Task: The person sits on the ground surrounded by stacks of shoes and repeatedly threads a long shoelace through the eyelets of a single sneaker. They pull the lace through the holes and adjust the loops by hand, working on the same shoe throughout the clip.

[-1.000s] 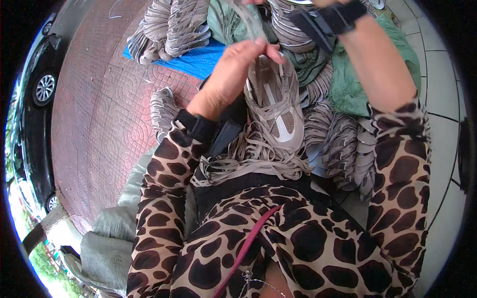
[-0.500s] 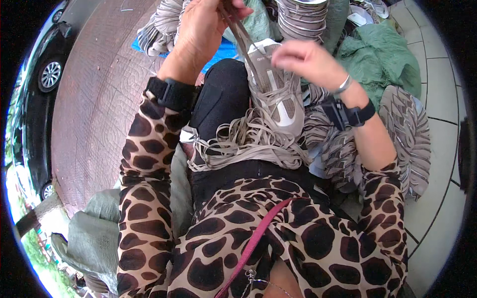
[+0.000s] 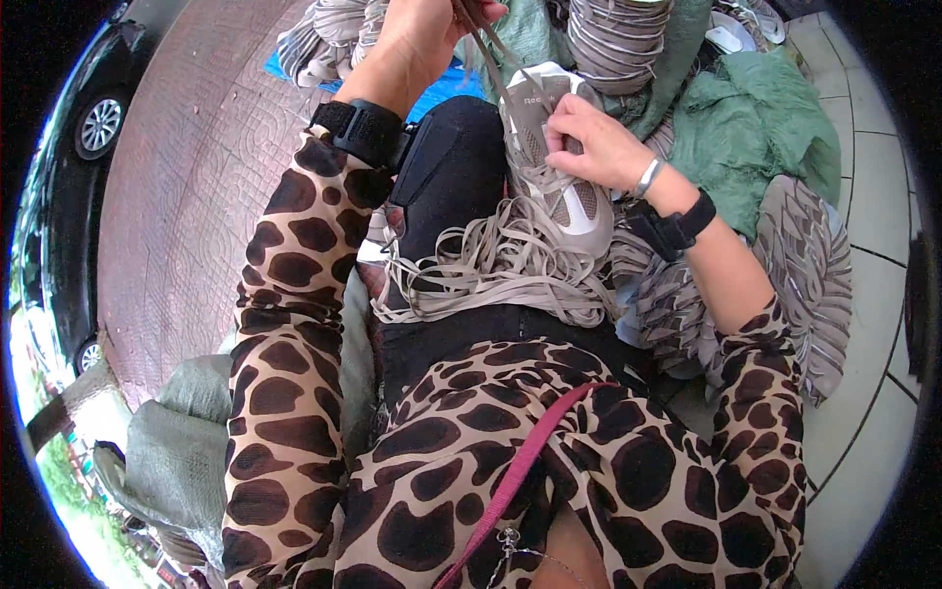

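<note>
Left hand: raised at the top edge, its fingers drawn together, pinching a lace whose strands run straight down to the shoe.
Right hand: bent over the shoe from the right, fingers curled, fingertips at the lacing; whether they pinch a strand or only press cannot be told, since the hand itself blocks the view.
Shoe: a grey-beige upper with white parts, beside the left knee, toe toward the body.
Lace heap: loose beige loops across the lap, just below the toe.
Wrists: a black strap on each; a silver bracelet on the right.
Right side: a green sack and, nearer the body, a fanned stack of grey pieces.
Beyond the shoe: an upright stack of similar pieces.
Far left: a black car past reddish paving.
</note>
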Tool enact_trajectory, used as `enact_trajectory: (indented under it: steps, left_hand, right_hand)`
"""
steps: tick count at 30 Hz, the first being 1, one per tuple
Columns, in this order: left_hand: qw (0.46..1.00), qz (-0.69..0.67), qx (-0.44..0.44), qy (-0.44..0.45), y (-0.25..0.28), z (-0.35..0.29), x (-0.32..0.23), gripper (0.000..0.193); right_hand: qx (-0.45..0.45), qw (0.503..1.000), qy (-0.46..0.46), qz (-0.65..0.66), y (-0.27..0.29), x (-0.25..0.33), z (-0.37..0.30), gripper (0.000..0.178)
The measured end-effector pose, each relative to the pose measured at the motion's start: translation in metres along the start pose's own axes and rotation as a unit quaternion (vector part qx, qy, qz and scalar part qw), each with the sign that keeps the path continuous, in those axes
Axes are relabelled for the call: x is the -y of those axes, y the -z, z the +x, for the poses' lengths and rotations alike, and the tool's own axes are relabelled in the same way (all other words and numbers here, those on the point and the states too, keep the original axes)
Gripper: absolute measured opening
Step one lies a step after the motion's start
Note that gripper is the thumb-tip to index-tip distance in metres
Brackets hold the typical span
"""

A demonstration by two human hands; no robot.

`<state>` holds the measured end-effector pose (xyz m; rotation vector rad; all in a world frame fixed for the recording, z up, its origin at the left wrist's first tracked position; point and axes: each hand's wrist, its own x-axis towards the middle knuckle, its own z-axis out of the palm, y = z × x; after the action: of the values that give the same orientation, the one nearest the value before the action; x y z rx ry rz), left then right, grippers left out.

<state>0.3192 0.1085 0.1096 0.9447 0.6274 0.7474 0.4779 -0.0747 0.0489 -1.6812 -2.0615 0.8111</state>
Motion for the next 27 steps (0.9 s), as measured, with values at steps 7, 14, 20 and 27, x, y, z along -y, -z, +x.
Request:
enact_trajectory:
  steps: [7, 14, 20, 27]
  left_hand:
    - [1.000, 0.010, 0.002, 0.018, -0.004, -0.005, -0.003, 0.035]
    - [0.997, -0.002, 0.077, -0.018, -0.013, -0.006, -0.022, 0.036]
    - [0.987, 0.027, 0.147, -0.064, -0.039, -0.019, -0.040, 0.036]
    - [0.998, 0.001, 0.064, -0.015, 0.032, -0.015, -0.090, 0.020]
  right_hand:
    - [0.067, 0.997, 0.050, 0.006, 0.012, -0.008, 0.007, 0.019]
    - [0.192, 0.962, -0.093, 0.173, 0.047, -0.013, 0.018, 0.024]
    - [0.023, 0.917, -0.018, 0.399, 0.040, 0.039, 0.027, 0.038]
    - [-0.200, 0.581, 0.162, 0.772, 0.193, 0.085, -0.013, 0.011]
